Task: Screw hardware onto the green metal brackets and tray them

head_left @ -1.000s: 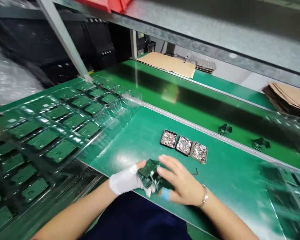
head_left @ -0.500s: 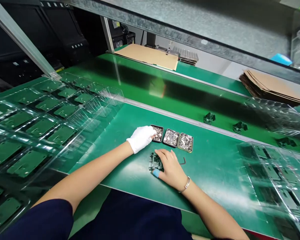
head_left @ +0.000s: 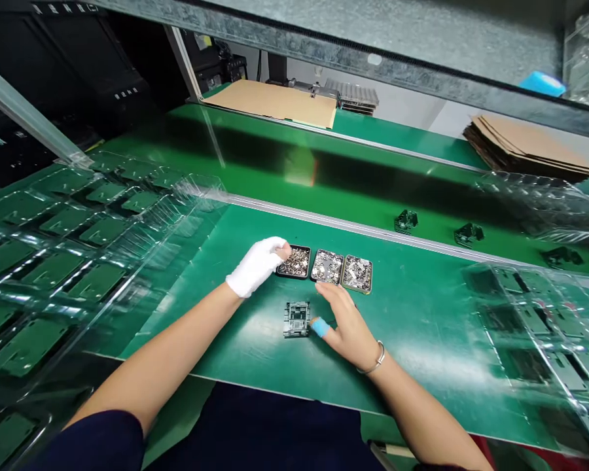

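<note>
My left hand (head_left: 258, 262), in a white glove with bare fingertips, is at the left rim of a small black tray (head_left: 297, 261) of tiny metal parts. Its thumb and fingers are pinched together, and whatever they hold is too small to make out. Two similar trays, the middle one (head_left: 328, 266) and the right one (head_left: 358, 273), stand beside it with small silvery pieces. A dark square mechanical assembly (head_left: 297, 319) lies flat on the green worktop (head_left: 255, 353). Just right of it, my right hand (head_left: 346, 325), blue tape around its thumb, is open with fingers apart and holds nothing.
Clear plastic trays with flat green-tinted compartments (head_left: 44, 275) cover the left side; others (head_left: 540, 314) stand at right. Beyond a metal rail (head_left: 314, 222) sit several dark assemblies (head_left: 406, 221). A metal shelf (head_left: 373, 59) overhangs the bench, with cardboard sheets (head_left: 535, 147) behind.
My right hand has let go of the assembly and moved right, its fingers spreading. My left hand has shifted towards the left edge of the left tray. The bent L-shaped key no longer shows.
</note>
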### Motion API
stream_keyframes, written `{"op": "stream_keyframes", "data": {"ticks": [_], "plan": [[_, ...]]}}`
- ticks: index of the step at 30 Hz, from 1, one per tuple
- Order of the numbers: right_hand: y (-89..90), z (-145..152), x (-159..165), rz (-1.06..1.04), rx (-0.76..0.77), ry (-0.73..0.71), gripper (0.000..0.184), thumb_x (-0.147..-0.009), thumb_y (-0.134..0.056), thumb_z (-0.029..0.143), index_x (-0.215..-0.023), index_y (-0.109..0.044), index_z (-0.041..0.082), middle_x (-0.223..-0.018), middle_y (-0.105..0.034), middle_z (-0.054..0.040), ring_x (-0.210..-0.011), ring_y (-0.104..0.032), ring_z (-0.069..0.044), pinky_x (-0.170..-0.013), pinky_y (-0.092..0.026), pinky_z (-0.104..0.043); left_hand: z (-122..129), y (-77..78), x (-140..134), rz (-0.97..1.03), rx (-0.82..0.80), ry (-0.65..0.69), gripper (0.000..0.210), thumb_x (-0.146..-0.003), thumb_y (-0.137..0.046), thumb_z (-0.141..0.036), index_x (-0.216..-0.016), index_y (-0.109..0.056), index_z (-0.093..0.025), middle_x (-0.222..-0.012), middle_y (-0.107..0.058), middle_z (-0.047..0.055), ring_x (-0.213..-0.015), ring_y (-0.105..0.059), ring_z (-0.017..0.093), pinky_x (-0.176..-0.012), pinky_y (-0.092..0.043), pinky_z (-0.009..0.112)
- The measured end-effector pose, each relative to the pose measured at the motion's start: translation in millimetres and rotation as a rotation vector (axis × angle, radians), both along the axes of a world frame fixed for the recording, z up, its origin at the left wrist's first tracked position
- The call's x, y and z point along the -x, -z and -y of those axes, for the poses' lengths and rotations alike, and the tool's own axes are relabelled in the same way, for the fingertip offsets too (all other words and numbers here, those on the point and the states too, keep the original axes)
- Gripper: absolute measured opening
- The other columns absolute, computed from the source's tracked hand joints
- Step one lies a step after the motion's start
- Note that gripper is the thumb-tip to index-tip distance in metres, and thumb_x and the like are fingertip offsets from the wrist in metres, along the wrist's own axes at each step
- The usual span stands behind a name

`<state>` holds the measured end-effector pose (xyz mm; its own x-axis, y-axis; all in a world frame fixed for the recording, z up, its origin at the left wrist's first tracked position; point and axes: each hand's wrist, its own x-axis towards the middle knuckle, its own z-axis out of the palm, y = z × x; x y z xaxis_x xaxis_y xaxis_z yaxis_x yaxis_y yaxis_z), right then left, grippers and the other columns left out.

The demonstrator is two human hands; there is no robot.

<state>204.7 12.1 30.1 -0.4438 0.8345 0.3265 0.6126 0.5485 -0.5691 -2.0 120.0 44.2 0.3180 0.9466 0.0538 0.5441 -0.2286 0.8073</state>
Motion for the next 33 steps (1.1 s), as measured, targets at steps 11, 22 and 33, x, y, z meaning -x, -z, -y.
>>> {"op": "stream_keyframes", "data": {"ticks": [11, 22, 33], "plan": [[-13.8, 14, 8, -0.165, -0.346, 0.061, 0.016, -0.087, -0.047, 0.017, -0.094, -0.056, 0.028, -0.079, -0.064, 0.0015, -0.073, -0.061, -0.015, -0.100, -0.037, -0.041, 105, -25.7, -33, 0.959, 0.994, 0.105, 0.023, -0.074, -0.067, -0.034, -0.077, -0.052, -0.017, -0.065, -0.037, -0.004, -0.048, -0.023, 0.004, -0.036, -0.014, 0.015], [-18.6, 1, -5, -0.271, -0.084, 0.169, 0.009, -0.086, -0.048, 0.018, -0.079, -0.054, 0.022, -0.074, -0.062, 0.0006, -0.070, -0.059, -0.015, -0.091, -0.043, -0.041, 106, -4.4, 8, 0.402, 0.108, -0.099, 0.042, -0.075, -0.063, -0.042, -0.109, -0.053, -0.021, -0.095, -0.062, 0.006, -0.075, -0.060, 0.017, -0.066, -0.052, 0.030], [3.0, 0, 9, -0.264, 0.074, 0.055, 0.009, -0.085, -0.051, 0.022, -0.079, -0.058, 0.022, -0.085, -0.062, -0.0030, -0.086, -0.059, -0.017, -0.093, -0.043, -0.041, 108, 34.7, -7, -0.001, -0.036, 0.058, 0.045, -0.075, -0.056, -0.028, -0.118, -0.044, -0.021, -0.115, -0.054, 0.010, -0.109, -0.054, 0.027, -0.096, -0.045, 0.043]]}}
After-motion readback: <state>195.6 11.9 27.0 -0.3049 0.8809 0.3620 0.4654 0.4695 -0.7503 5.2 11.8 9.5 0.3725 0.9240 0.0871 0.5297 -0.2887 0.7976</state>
